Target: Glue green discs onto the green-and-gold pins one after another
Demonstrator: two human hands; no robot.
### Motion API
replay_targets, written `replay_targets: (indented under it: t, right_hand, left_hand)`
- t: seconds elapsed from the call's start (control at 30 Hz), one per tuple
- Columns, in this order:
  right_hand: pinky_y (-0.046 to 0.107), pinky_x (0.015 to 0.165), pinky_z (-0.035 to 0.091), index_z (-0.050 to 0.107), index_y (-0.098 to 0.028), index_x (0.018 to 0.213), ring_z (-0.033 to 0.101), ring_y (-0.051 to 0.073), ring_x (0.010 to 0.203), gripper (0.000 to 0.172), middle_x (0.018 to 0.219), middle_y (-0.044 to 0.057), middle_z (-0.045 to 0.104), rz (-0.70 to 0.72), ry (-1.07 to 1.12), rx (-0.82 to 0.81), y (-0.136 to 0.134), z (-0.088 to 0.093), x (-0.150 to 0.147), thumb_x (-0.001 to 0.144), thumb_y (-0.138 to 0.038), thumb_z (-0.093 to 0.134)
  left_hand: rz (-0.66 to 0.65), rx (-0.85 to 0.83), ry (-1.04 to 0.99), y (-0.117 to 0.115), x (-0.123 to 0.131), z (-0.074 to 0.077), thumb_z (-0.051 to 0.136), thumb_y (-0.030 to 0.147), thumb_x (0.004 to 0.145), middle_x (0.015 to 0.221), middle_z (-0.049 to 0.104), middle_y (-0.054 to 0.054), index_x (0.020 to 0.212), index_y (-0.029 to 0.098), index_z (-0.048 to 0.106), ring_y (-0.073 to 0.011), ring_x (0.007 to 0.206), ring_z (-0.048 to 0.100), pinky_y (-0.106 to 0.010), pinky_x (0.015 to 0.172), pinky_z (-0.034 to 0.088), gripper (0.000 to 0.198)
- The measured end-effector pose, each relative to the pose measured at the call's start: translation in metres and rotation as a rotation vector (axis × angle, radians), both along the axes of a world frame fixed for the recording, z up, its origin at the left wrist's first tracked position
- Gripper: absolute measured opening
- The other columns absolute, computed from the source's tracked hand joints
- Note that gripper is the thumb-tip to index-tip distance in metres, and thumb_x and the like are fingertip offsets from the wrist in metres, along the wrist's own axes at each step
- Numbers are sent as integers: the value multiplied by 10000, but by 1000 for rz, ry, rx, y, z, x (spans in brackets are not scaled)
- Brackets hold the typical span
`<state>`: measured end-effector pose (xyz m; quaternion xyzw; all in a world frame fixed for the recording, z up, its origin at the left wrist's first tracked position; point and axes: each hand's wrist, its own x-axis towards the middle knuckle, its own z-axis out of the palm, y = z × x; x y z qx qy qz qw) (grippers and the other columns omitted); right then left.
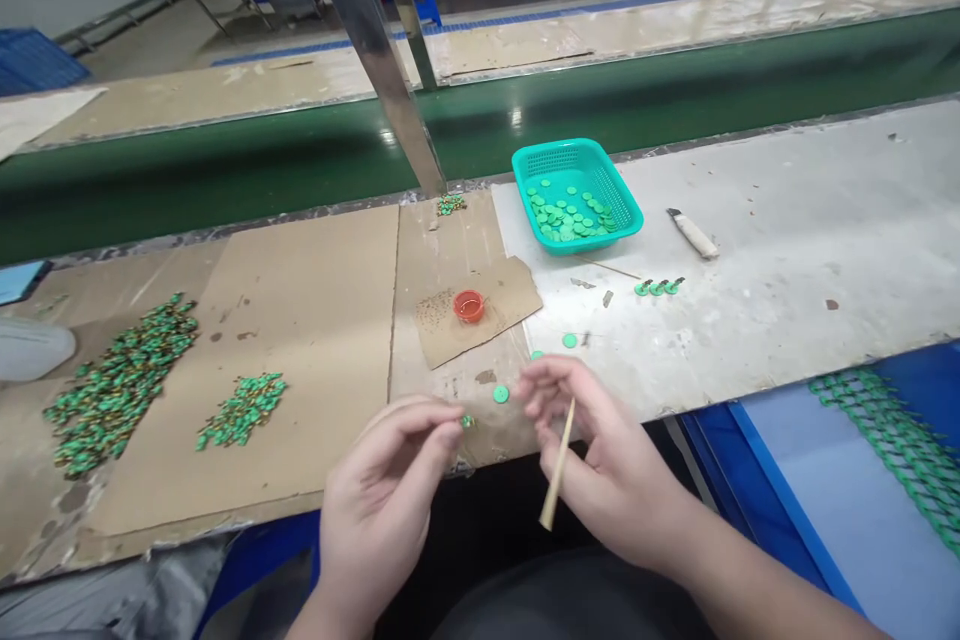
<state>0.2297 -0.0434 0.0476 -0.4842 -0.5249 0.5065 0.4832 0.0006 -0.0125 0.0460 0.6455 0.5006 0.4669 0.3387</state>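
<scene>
My left hand [397,480] is closed in a pinch on a tiny green and gold piece [468,421] at its fingertips. My right hand [600,450] holds a thin wooden stick [559,465] that points down toward me, its fingers curled. Both hands hover over the near edge of the bench. Just beyond them lie loose green discs [500,394], and a small orange cup [469,305] stands on a scrap of cardboard [480,305].
A teal basket [626,200] of green discs stands at the back. Two heaps of green and gold pieces [120,385] lie on cardboard at the left. A knife [694,233] lies right of the basket. Strung green pieces [892,440] fill a blue bin at the right. A green conveyor [225,170] runs behind.
</scene>
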Motion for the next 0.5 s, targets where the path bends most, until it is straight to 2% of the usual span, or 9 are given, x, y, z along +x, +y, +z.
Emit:
replay_targets:
  t: [0.07, 0.13, 0.2, 0.27, 0.33, 0.43, 0.5]
  right_hand:
    - [497, 1153, 688, 559, -276, 1623, 767, 270, 1258, 719, 1435, 133, 747, 21, -260, 170, 4, -1, 14, 943, -59, 645]
    - [515, 1191, 683, 457, -279, 1733, 757, 278, 1330, 807, 1575, 156, 692, 72, -388, 258, 10, 0, 26, 978, -30, 597]
    - [486, 1146, 706, 469, -294, 1738, 781, 256, 1298, 701, 1590, 143, 702, 108, -383, 315, 17, 2, 33, 1084, -45, 515]
    - [428, 1032, 731, 518, -315, 1701, 814, 201, 1110, 585, 1468, 104, 763, 134, -329, 333, 23, 2, 36, 1175, -76, 430]
    - [385, 936, 720, 501, -346, 1705, 792, 158, 941, 560, 1306, 54, 791, 153, -292, 312, 27, 0, 36, 1213, -96, 401]
    - [367, 904, 678, 451, -369, 1661, 785, 162, 980, 521, 1199, 21, 761, 160, -269, 289, 29, -2, 35, 1219, -97, 403]
    - [359, 867, 646, 484, -339, 1480, 773, 173, 1007, 374, 1172, 20, 732, 171, -254, 303, 27, -4, 33, 1200, -95, 433]
  left_hand:
    - [25, -29, 52, 10, -1, -6, 822, 383, 1076, 1017, 855, -55, 964, 280, 886, -201, 922, 842, -254, 791, 718, 164]
    - [-4, -80, 54, 19, 0, -10, 823, 417, 1068, 1022, 862, -57, 964, 279, 887, -210, 912, 843, -281, 796, 724, 184]
    - [-36, -129, 32, 24, 3, -11, 822, 443, 1067, 1007, 861, -50, 972, 289, 889, -216, 903, 845, -298, 792, 726, 193]
    - [-61, -162, 19, 26, 7, -12, 821, 457, 1073, 982, 856, -40, 984, 300, 889, -222, 901, 848, -316, 805, 732, 193]
    - [-76, -177, 28, 26, 10, -14, 821, 470, 1080, 985, 861, -39, 996, 302, 888, -229, 903, 850, -335, 818, 737, 199]
    - [-77, -160, 70, 26, 12, -17, 817, 481, 1089, 1026, 880, -45, 1004, 296, 890, -229, 904, 850, -339, 809, 733, 216]
    - [-85, -138, 99, 25, 12, -19, 812, 470, 1094, 1060, 893, -46, 1015, 297, 895, -228, 929, 855, -336, 822, 732, 208]
